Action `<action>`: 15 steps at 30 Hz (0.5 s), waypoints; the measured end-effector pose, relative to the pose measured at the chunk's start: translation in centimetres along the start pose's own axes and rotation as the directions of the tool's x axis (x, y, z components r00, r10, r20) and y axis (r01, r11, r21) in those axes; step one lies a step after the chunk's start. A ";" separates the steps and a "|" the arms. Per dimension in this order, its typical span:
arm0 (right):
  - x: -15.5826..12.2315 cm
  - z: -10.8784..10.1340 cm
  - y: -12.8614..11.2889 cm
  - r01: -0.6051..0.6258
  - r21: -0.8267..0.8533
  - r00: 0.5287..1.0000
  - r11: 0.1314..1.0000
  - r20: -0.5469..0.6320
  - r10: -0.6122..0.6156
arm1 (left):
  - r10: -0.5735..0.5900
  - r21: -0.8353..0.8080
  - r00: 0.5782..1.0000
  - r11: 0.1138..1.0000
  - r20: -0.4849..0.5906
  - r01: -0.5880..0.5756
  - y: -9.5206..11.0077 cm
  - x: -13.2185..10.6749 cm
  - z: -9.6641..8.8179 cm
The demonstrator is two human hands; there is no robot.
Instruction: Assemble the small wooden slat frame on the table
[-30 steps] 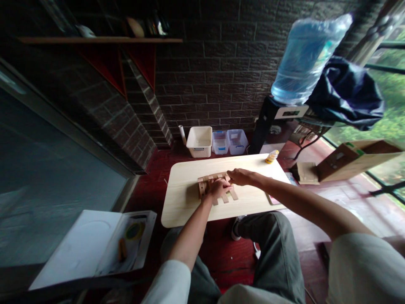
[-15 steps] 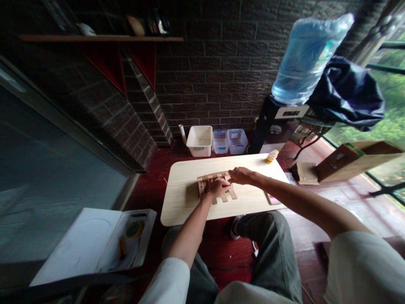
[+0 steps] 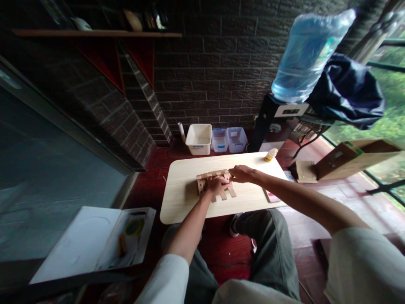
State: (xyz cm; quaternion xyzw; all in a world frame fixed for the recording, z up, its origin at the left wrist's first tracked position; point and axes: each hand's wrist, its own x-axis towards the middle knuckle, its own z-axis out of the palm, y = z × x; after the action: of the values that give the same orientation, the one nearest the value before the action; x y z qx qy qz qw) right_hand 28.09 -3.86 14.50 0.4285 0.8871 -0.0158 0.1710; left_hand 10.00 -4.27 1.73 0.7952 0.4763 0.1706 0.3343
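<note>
A small wooden slatted assembly [image 3: 200,186] lies on the pale wooden table [image 3: 179,202], with slats sticking out toward me and a dark hole in its left end. My left hand [image 3: 217,184] reaches over its middle and grips it, fingers pointing right and hiding part of the slats. At its right end, my right hand [image 3: 242,173] is closed, knuckles up. Something small and yellowish shows at its fingertips, too small to name. Both hands are close together over that right end.
A small yellow-capped bottle [image 3: 271,155] stands at the table's far right. A pink-and-white flat item [image 3: 271,196] lies at the right edge. Beyond the table are a cream basket [image 3: 198,147], clear plastic bins [image 3: 236,140] and a water dispenser [image 3: 262,120].
Both hands stay at the wooden assembly, with the right hand shifted only slightly at its right end. The whole view has moved a little.
</note>
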 end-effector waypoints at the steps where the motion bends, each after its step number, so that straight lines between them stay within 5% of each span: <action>1: 0.0 0.0 0.0 0.008 0.004 1.000 1.000 -0.001 -0.008 | 0.008 0.008 1.000 1.000 -0.016 -0.007 0.1 0.0 0.0; 6: 0.3 0.5 -0.2 0.084 0.042 0.996 0.996 -0.042 -0.083 | 0.006 0.018 0.999 1.000 -0.039 -0.006 0.3 0.0 0.1; 12: 0.7 1.5 -0.9 -0.049 0.053 0.998 0.997 -0.023 0.050 | 0.021 0.074 1.000 0.997 -0.023 -0.019 0.2 0.2 0.1; 15: 0.5 1.4 -0.7 -0.020 0.071 0.999 0.997 -0.031 0.022 | 0.038 0.092 0.998 0.995 -0.050 -0.033 0.0 0.2 0.2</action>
State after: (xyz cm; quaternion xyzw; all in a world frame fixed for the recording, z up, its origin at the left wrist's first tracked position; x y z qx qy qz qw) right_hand 27.67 -4.21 12.95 0.4437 0.8840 -0.0385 0.1421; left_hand 10.23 -4.17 1.59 0.8134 0.4778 0.1751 0.2820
